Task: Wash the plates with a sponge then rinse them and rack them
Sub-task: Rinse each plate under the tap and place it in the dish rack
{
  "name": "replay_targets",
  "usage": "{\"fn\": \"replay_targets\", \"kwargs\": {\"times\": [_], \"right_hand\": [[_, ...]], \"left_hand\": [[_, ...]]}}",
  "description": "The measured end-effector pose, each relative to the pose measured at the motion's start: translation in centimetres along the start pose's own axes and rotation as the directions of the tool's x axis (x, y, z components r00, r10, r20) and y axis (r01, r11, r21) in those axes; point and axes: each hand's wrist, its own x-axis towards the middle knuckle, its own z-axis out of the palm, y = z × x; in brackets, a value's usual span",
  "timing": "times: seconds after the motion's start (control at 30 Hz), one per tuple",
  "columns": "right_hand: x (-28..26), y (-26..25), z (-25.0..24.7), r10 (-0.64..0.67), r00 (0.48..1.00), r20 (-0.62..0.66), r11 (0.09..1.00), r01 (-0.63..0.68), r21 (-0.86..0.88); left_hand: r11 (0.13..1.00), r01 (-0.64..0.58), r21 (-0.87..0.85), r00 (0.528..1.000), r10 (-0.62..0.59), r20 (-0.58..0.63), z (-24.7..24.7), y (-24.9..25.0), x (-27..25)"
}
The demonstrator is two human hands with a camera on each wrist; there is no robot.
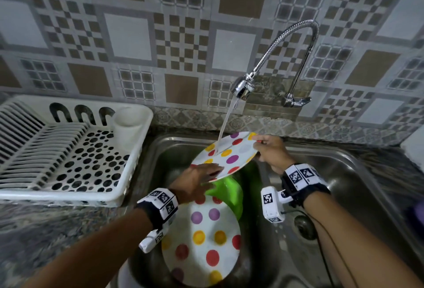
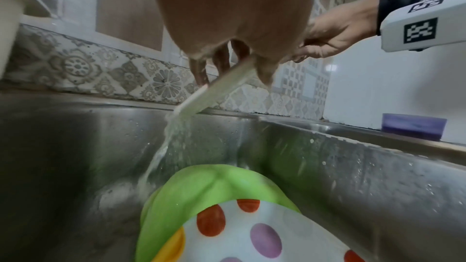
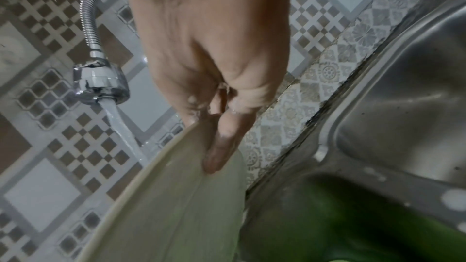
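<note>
A white plate with coloured dots [image 1: 231,153] is held tilted over the sink under the running faucet [image 1: 243,85]. The water hits its upper face and runs off its lower edge [image 2: 216,89]. My left hand [image 1: 206,173] holds its near left rim, fingers spread on the face and thumb underneath. My right hand [image 1: 260,146] pinches the right rim, with the fingers on the underside [image 3: 176,206]. A second dotted plate [image 1: 204,241] lies in the sink on a green plate [image 1: 229,192]. No sponge is visible.
A white dish rack [image 1: 68,150] with a white cup [image 1: 128,122] stands on the counter left of the steel sink [image 1: 344,173]. The drain [image 1: 304,225] sits below my right wrist. A purple object [image 2: 413,127] rests on the sink's right ledge.
</note>
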Motion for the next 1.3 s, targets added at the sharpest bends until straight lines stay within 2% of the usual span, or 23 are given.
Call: {"fn": "replay_targets", "kwargs": {"times": [0.03, 0.1, 0.17, 0.23, 0.3, 0.37, 0.4, 0.5, 0.6, 0.7, 0.77, 0.9, 1.03, 1.13, 1.17, 1.27, 1.3], "right_hand": [[-0.1, -0.6, 0.4, 0.004, 1.000, -0.005, 1.000, -0.004, 0.006], [-0.2, -1.5, 1.0, 0.025, 1.000, -0.010, 0.998, -0.025, 0.050], [-0.4, -2.4, 1.3, 0.055, 0.998, 0.014, 0.995, -0.056, 0.085], [-0.5, -2.6, 1.0, 0.059, 0.998, 0.022, 0.996, -0.058, -0.065], [-0.1, -1.7, 0.1, -0.003, 0.999, 0.033, 0.968, 0.011, -0.250], [0.5, -0.2, -1.0, -0.080, 0.997, 0.002, 0.933, 0.076, -0.352], [0.6, 0.3, -1.5, -0.099, 0.995, -0.028, 0.926, 0.082, -0.370], [0.6, 1.9, -2.8, -0.073, 0.997, -0.030, 0.942, 0.059, -0.331], [0.5, 3.2, -4.3, -0.015, 0.998, -0.062, 0.967, -0.002, -0.256], [0.9, 4.4, -5.7, -0.003, 0.997, -0.073, 0.980, -0.012, -0.197], [0.8, 4.8, -6.4, 0.013, 0.998, -0.063, 0.981, -0.025, -0.191], [1.1, 4.2, -6.2, -0.080, 0.996, 0.027, 0.972, 0.084, -0.219], [1.9, 2.5, -4.4, -0.232, 0.963, 0.136, 0.916, 0.264, -0.304], [2.4, 0.8, -2.5, -0.267, 0.928, 0.259, 0.878, 0.345, -0.331], [2.6, 0.2, -1.9, -0.272, 0.919, 0.285, 0.866, 0.363, -0.343], [3.0, -1.2, 0.3, -0.282, 0.891, 0.356, 0.819, 0.417, -0.394], [3.2, -1.6, 1.0, -0.288, 0.881, 0.375, 0.808, 0.434, -0.400]], "left_hand": [[0.998, -0.051, 0.037, 0.991, 0.055, -0.124, -0.4, -0.3, 0.0], [0.969, -0.038, 0.243, 0.941, 0.116, -0.318, -1.6, -0.1, -0.1], [0.963, 0.037, 0.268, 0.914, 0.076, -0.399, -3.1, 0.4, 0.5], [0.998, 0.046, 0.037, 0.928, -0.029, -0.372, -4.3, 1.3, 1.7], [0.989, 0.021, -0.147, 0.939, -0.070, -0.337, -5.2, 2.4, 3.3], [0.967, -0.011, -0.256, 0.954, -0.067, -0.293, -5.8, 3.3, 5.4], [0.967, -0.011, -0.256, 0.963, -0.059, -0.262, -6.0, 4.1, 6.6], [0.970, 0.049, -0.238, 0.972, -0.101, -0.213, -6.4, 5.9, 9.5], [0.979, 0.027, -0.201, 0.984, -0.062, -0.169, -5.9, 6.6, 11.4], [0.950, 0.040, -0.311, 0.986, -0.087, -0.141, -5.3, 6.8, 12.0], [0.939, 0.044, -0.340, 0.979, -0.108, -0.170, -5.1, 6.7, 11.9], [0.891, 0.016, -0.455, 0.955, -0.149, -0.258, -5.5, 5.0, 10.3], [0.813, 0.031, -0.581, 0.898, -0.278, -0.341, -6.7, 3.4, 7.9], [0.786, 0.016, -0.618, 0.858, -0.328, -0.395, -7.4, 2.4, 6.0], [0.781, 0.019, -0.624, 0.836, -0.355, -0.419, -7.6, 2.0, 5.5], [0.748, 0.081, -0.659, 0.716, -0.504, -0.483, -8.0, 0.1, 4.4], [0.758, 0.109, -0.644, 0.689, -0.524, -0.500, -8.0, -0.6, 3.9]]}}
